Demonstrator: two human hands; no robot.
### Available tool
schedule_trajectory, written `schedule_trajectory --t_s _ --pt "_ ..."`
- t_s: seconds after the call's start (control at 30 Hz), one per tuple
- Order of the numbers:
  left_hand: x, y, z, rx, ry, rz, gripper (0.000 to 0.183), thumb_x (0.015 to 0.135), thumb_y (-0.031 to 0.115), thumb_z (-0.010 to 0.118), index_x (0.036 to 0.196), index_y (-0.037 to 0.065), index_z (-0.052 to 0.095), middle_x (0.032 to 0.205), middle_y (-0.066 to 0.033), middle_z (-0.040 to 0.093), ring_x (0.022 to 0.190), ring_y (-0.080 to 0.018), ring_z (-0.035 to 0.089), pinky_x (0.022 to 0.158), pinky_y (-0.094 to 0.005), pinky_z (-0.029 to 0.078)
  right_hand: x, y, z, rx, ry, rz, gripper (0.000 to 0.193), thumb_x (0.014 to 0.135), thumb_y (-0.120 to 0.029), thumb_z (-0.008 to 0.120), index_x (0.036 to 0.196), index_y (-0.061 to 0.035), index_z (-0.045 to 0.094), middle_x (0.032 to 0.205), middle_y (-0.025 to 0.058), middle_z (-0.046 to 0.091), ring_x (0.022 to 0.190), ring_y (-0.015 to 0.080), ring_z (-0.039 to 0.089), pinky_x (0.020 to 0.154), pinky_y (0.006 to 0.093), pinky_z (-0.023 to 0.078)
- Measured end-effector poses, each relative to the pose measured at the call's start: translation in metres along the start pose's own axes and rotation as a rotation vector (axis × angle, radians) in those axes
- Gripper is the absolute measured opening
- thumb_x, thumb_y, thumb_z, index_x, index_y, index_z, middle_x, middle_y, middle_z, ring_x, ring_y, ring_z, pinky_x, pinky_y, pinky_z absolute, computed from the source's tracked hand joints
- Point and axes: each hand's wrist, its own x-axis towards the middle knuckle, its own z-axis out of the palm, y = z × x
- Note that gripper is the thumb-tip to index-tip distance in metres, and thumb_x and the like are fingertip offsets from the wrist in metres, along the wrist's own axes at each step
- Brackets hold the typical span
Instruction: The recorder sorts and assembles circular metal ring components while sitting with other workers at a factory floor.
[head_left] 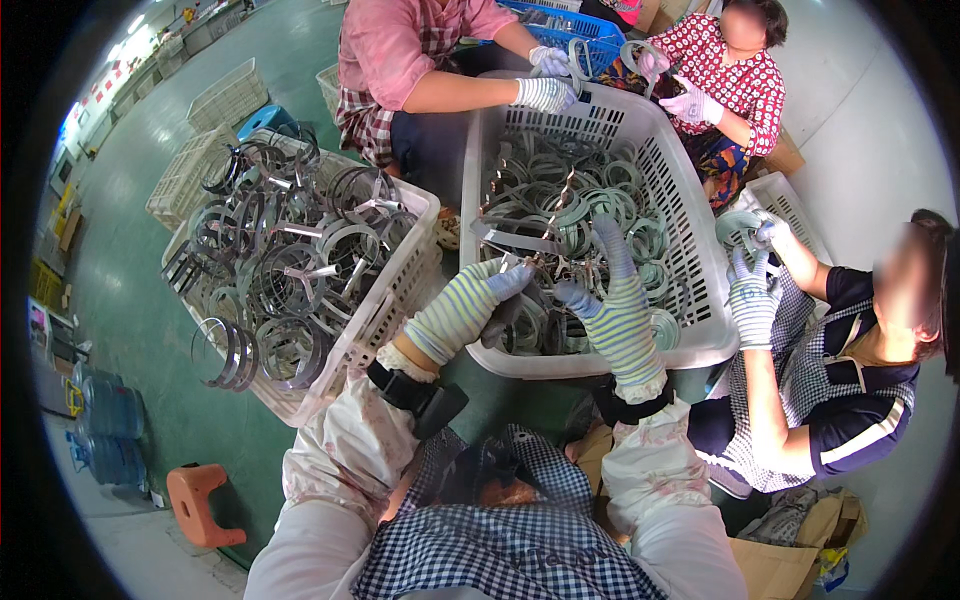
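My left hand (455,315), in a striped knit glove, is closed at the near left of a white crate (590,362), its fingertips pinching a flat grey metal strip (520,240). Shiny twisted bits beside those fingertips are too small to name. My right hand (622,320), gloved alike, hovers over the crate's near side with thumb and forefinger apart and nothing visible between them. Under both hands lie many grey metal rings (620,205), loosely heaped in the crate. A shiny twisted strip (562,200) stands up out of the heap.
On the left, another white crate (375,325) is heaped with dark ring bands and clips. Co-workers in gloves sit across and to the right, one holding rings (740,225). An orange stool (200,505) and blue water bottles (105,405) stand at lower left.
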Motion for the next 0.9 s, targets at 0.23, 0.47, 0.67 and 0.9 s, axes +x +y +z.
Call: schedule_trajectory --t_s 0.23,0.47,0.67,0.9 --pt "-0.013 0.008 0.008 -0.189 -0.247 -0.042 0.053 0.099 0.055 0.044 0.078 0.007 0.055 0.047 -0.0002 0.044 0.033 -0.0079 0.037 0.034 -0.0214 0.029 -0.003 0.001 -0.007 0.141 -0.234 0.142 0.077 0.079 -0.036 0.077 0.141 -0.0071 0.044 0.135 0.0141 0.056 0.126 0.0282 0.053 0.106 0.0383 0.041" --pt "-0.001 -0.009 0.006 -0.330 -0.435 0.009 0.066 0.099 0.058 0.037 0.054 0.010 0.046 0.040 -0.0001 0.038 0.031 -0.0097 0.035 0.032 -0.0230 0.028 -0.006 -0.003 -0.007 0.010 -0.161 0.075 0.062 0.079 -0.030 0.079 0.130 -0.0045 0.055 0.118 0.0147 0.065 0.105 0.0259 0.065 0.091 0.0360 0.050" --pt "-0.004 -0.002 0.010 -0.490 -0.292 -0.064 0.061 0.100 0.055 0.040 0.064 0.006 0.051 0.040 0.0002 0.038 0.030 -0.0095 0.033 0.031 -0.0232 0.028 -0.007 -0.009 0.002 0.128 -0.057 0.175 0.059 0.079 -0.030 0.079 0.127 -0.0042 0.058 0.112 0.0145 0.067 0.099 0.0243 0.067 0.084 0.0347 0.053" --pt "-0.003 0.008 -0.007 -0.453 -0.431 0.124 0.075 0.092 0.067 0.045 0.046 0.008 0.040 0.036 0.0005 0.032 0.027 -0.0100 0.034 0.029 -0.0213 0.028 -0.008 -0.010 0.005 -0.124 -0.269 0.382 0.038 0.083 -0.035 0.075 0.106 -0.0049 0.072 0.088 0.0123 0.072 0.083 0.0270 0.070 0.074 0.0342 0.053"
